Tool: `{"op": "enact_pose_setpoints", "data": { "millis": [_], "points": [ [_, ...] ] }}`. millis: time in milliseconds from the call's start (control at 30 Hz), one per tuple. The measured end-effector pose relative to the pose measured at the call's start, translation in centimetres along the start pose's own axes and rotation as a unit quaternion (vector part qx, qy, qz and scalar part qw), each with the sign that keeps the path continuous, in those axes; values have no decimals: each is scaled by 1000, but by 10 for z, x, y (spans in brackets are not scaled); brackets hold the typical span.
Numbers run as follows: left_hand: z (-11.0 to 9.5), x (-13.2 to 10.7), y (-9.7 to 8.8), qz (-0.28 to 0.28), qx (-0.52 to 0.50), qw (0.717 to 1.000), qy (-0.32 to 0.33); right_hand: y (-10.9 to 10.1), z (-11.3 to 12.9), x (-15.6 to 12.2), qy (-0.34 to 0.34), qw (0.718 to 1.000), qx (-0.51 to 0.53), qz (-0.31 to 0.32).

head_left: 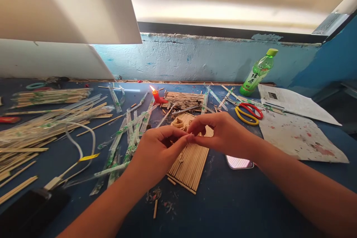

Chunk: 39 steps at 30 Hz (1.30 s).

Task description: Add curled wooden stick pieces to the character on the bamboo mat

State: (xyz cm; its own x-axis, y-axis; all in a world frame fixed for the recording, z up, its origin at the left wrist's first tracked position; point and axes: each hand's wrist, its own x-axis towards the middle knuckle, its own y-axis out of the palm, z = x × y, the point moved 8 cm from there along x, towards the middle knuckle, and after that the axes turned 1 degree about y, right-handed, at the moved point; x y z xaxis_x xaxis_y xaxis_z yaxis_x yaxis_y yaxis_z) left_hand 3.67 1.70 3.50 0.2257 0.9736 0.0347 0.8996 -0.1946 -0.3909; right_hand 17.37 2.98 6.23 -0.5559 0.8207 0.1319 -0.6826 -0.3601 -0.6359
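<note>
My left hand (160, 150) and my right hand (221, 134) meet fingertip to fingertip in the middle of the view. Both are closed in a pinch; whatever lies between the fingertips is too small and covered to make out. Below them is a flat panel of wooden sticks (195, 167) laid side by side, partly hidden by my hands. On its far part stands a small pale wooden structure (177, 122). Behind the panel lies a second stick panel (184, 98) with dark marks. A lit red candle (158, 97) burns just left of that one.
Chopsticks (19, 154) and torn plastic wrappers (134, 130) cover the left side, with a white cable (93, 145) among them. To the right are red-and-yellow-handled scissors (248, 114), a phone (240, 162), stained paper (301, 134) and a green tea bottle (258, 72).
</note>
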Motion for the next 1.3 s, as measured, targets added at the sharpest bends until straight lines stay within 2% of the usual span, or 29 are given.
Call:
{"op": "enact_pose_setpoints", "data": {
  "millis": [233, 333, 467, 567, 667, 733, 933, 1000, 1100, 1300],
  "points": [
    [-3, 0, -6, 13, 59, 998, 5, 0, -3, 1, -13, 999, -24, 27],
    [0, 1, -11, 38, 115, 993, -2, 0, -4, 0, -8, 998, -11, 60],
    [8, 2, -12, 87, 196, 977, -17, 13, -8, -4, 10, 992, -4, 122],
    [12, 1, -11, 109, 220, 969, -17, 24, -8, -7, 1, 991, -21, 134],
    [13, 0, -11, 123, 234, 964, -18, 30, -2, -8, -24, 991, -43, 125],
    [13, -1, -12, 122, 239, 963, -17, 25, 1, -7, -31, 992, -49, 109],
    [14, -2, -10, 126, 243, 962, -24, -18, 8, -5, -34, 999, -31, 11],
    [15, -1, -9, 129, 239, 962, -25, -26, 9, -5, -34, 999, -35, -4],
    [15, 0, -9, 128, 236, 963, -22, -26, 9, -7, -35, 998, -42, 4],
    [14, -1, -8, 131, 227, 965, -8, -9, 6, -7, -37, 996, -62, 46]
  ]
}}
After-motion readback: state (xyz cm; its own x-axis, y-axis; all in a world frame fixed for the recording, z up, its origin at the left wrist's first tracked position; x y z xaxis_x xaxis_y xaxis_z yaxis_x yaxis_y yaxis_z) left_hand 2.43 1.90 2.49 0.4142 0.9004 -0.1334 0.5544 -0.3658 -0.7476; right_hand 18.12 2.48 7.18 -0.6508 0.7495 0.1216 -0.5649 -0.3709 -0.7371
